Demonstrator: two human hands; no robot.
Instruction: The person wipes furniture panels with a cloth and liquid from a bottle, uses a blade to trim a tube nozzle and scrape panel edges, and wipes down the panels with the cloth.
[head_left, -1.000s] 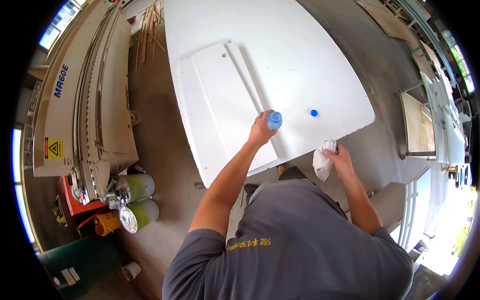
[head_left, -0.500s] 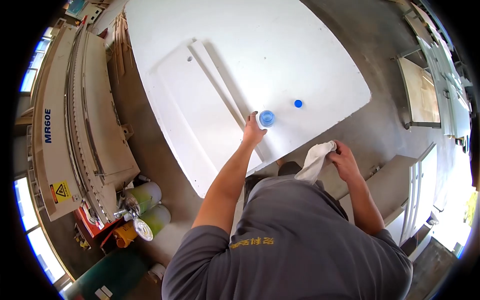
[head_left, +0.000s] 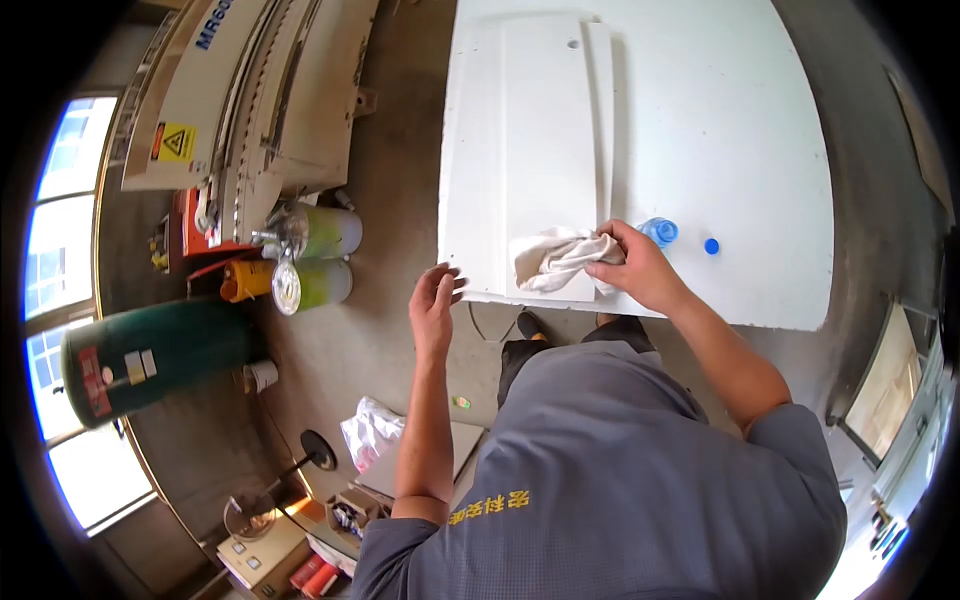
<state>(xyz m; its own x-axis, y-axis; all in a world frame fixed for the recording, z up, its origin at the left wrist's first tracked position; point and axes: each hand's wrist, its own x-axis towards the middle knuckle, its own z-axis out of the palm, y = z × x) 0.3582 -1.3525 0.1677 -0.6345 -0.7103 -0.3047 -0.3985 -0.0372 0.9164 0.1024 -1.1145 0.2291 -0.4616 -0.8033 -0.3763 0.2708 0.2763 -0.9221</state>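
My right hand (head_left: 640, 268) grips a crumpled white cloth (head_left: 563, 262) over the near end of a long white panel (head_left: 550, 130). Beside that hand, a clear bottle with a blue rim (head_left: 659, 232) stands uncapped on the white table (head_left: 730, 150). Its blue cap (head_left: 711, 246) lies a little to the right. My left hand (head_left: 434, 305) is empty, fingers apart, just off the table's near left corner. A second narrow panel (head_left: 603, 110) shows along the right edge of the long one.
A large machine (head_left: 270, 100) stands on the left, with two round canisters (head_left: 325, 258) below it. Further down are a green tank (head_left: 165, 350), a white plastic bag (head_left: 372, 430) and a grey board (head_left: 430, 455) on the floor. A framed rack (head_left: 880, 385) is at the right.
My left hand has let go of the bottle and moved left. My right hand has brought the cloth from beside the table onto the panel. The view has turned left.
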